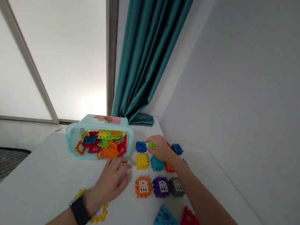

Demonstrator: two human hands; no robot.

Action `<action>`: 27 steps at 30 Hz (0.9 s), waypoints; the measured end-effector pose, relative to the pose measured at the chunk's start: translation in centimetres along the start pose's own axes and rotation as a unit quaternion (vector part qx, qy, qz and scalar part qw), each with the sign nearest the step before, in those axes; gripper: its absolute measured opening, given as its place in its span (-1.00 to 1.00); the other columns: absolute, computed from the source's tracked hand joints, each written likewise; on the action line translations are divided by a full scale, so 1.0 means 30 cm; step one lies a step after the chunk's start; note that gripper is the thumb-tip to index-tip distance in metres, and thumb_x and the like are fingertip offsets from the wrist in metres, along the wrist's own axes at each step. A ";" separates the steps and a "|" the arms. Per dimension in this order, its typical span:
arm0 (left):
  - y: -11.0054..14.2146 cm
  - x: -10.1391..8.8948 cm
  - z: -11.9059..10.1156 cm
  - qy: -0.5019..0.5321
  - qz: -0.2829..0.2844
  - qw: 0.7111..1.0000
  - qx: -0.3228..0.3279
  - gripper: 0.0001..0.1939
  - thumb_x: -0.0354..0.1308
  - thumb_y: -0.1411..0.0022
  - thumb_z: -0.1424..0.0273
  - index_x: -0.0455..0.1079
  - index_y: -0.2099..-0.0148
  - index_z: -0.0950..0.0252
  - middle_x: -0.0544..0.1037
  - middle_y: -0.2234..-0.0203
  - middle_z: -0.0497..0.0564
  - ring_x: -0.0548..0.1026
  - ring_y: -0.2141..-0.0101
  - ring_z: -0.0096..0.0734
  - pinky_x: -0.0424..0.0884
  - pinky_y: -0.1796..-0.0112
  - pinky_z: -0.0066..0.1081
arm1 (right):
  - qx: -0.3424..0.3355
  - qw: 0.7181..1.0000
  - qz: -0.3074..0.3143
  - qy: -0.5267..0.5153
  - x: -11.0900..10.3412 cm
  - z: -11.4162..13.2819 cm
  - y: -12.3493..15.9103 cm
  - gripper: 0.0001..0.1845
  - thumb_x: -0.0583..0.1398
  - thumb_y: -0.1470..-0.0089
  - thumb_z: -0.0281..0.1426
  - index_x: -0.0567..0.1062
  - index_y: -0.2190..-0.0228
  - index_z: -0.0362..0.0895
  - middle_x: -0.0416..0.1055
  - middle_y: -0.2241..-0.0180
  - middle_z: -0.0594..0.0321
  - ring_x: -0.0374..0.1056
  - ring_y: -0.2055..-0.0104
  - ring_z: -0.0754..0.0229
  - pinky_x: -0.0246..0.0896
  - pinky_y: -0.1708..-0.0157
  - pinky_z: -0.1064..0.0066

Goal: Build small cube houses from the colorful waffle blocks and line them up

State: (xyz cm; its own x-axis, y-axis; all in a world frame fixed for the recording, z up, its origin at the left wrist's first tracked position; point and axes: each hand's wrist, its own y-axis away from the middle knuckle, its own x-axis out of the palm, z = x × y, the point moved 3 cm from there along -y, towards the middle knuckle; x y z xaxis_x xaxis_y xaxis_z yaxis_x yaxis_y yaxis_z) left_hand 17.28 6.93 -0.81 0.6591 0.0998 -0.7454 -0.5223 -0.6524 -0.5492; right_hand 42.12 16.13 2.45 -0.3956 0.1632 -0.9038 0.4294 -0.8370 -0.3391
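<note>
At a white worktop (30, 185), right-hand fingers (157, 140) pinched on a lime-green waffle block (151, 145), just beside a blue block (141, 147); left-hand fingers (117, 165) spread open and empty, resting near an aqua-rimmed clear plastic tub (101, 120) packed with multicoloured blocks (100, 145); a yellow block (142, 161), a purple window block (161, 187) and a red triangular block (189, 218) laid out in front of the tub

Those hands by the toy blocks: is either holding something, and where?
The right hand pinches a green block by its edge; the left hand holds nothing.
</note>
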 end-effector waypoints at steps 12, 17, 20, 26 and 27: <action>-0.014 -0.036 0.002 0.027 -0.015 0.999 -0.023 -0.72 0.06 -0.26 0.53 0.39 0.00 0.22 0.45 0.07 0.11 0.40 0.02 -0.12 0.32 0.02 -0.12 | -0.040 0.998 -0.041 -0.019 -0.048 0.197 0.114 -0.79 0.15 -0.20 -0.44 0.54 0.14 -0.08 0.56 0.09 0.10 0.42 -0.01 0.02 0.18 -0.14 0.04; -0.041 -0.098 0.002 0.038 -0.015 0.998 -0.039 -0.78 0.07 -0.27 0.48 0.42 0.05 0.21 0.46 0.07 0.11 0.41 0.02 -0.11 0.34 0.01 -0.11 | -0.042 0.998 -0.021 -0.043 -0.046 0.278 0.139 -0.81 0.14 -0.23 -0.43 0.54 0.17 -0.09 0.56 0.11 0.10 0.42 0.01 0.04 0.21 -0.13 0.06; -0.031 -0.138 0.015 0.043 -0.018 0.998 -0.048 -0.80 0.07 -0.29 0.47 0.43 0.07 0.21 0.47 0.09 0.11 0.42 0.03 -0.11 0.35 0.00 -0.10 | -0.044 0.998 -0.013 -0.053 -0.036 0.322 0.140 -0.81 0.11 -0.26 -0.43 0.53 0.18 -0.08 0.56 0.13 0.12 0.42 0.03 0.05 0.24 -0.10 0.08; 0.065 -0.203 0.090 0.022 0.014 0.997 -0.076 -0.79 0.06 -0.27 0.48 0.43 0.07 0.22 0.50 0.14 0.10 0.46 0.09 -0.13 0.38 0.05 -0.14 | -0.059 0.996 -0.014 -0.068 0.007 0.408 0.112 -0.82 0.11 -0.29 -0.41 0.53 0.19 -0.09 0.56 0.17 0.11 0.42 0.06 0.03 0.26 -0.05 0.09; 0.085 -0.217 0.101 0.018 0.026 0.996 -0.082 -0.79 0.06 -0.27 0.47 0.43 0.08 0.22 0.51 0.14 0.09 0.46 0.09 -0.13 0.38 0.06 -0.15 | -0.061 0.995 -0.011 -0.072 0.017 0.424 0.106 -0.82 0.11 -0.29 -0.41 0.53 0.19 -0.09 0.56 0.17 0.12 0.42 0.06 0.03 0.25 -0.05 0.09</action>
State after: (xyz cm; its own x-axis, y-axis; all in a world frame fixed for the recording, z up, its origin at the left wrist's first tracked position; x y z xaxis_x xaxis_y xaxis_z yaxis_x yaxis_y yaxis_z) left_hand 10.01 6.90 1.48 0.6538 0.0368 -0.7558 -0.4629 -0.7707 -0.4380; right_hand 32.96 6.92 4.22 -0.5145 0.0978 -0.8519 0.5110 -0.7628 -0.3962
